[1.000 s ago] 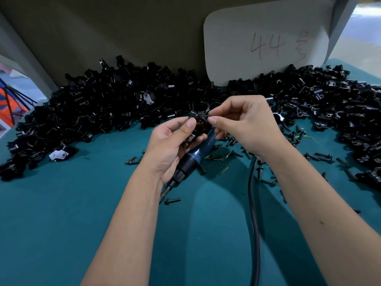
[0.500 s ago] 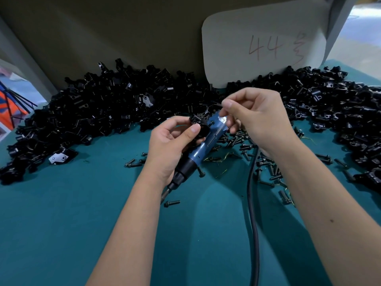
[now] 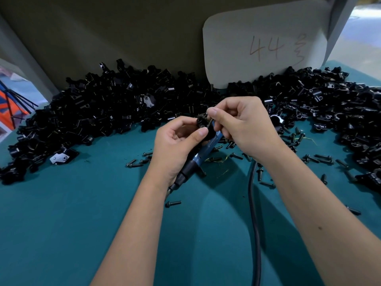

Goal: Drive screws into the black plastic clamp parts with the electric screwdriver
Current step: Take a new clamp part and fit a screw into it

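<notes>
Seating screw (image 3: 210, 123) square in clamp part (image 3: 203, 125) hole before trigger; tilt risks cross-thread. Cable (image 3: 254, 213) trails nearest, over teal table (image 3: 61, 223). Electric screwdriver (image 3: 198, 156) lies under left hand (image 3: 175, 147), bit end toward wearer. Left hand's thumb and fingers curl round clamp part, held above table. Right hand (image 3: 245, 129) pinches screw at clamp. Clamp pile (image 3: 107, 112) behind.

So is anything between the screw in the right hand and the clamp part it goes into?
Nothing visible: the right hand pinches the screw right at the clamp part held by the left hand.
</notes>
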Demonstrator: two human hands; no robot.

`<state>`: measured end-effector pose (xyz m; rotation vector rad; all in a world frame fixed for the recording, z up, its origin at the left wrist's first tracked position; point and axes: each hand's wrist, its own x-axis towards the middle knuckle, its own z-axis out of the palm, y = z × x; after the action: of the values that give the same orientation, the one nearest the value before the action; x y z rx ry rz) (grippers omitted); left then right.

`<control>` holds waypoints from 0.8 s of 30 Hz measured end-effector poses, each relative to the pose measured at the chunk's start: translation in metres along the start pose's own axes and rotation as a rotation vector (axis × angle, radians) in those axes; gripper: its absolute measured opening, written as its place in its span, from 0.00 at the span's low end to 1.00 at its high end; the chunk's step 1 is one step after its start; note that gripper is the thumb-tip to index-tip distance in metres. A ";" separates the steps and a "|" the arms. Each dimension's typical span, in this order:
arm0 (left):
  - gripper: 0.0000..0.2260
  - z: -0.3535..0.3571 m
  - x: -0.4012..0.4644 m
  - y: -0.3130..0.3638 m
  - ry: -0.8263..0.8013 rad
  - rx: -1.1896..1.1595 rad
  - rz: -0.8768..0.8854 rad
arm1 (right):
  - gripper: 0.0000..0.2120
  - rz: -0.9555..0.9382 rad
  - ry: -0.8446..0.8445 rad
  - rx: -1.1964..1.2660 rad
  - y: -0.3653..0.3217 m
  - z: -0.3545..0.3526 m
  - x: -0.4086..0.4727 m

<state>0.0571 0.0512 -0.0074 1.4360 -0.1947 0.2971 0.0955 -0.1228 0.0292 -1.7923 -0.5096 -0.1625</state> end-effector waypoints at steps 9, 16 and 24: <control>0.06 -0.002 0.002 -0.004 -0.012 0.020 -0.001 | 0.12 -0.046 0.069 -0.061 0.001 0.006 0.000; 0.07 -0.004 0.002 -0.006 -0.021 0.042 -0.018 | 0.11 -0.088 0.012 -0.208 -0.002 0.004 0.001; 0.06 -0.004 0.001 -0.005 -0.037 0.113 0.015 | 0.17 -0.160 -0.058 -0.447 -0.006 0.005 -0.001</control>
<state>0.0600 0.0546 -0.0123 1.5535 -0.2219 0.2976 0.0913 -0.1171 0.0333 -2.1946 -0.6992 -0.3589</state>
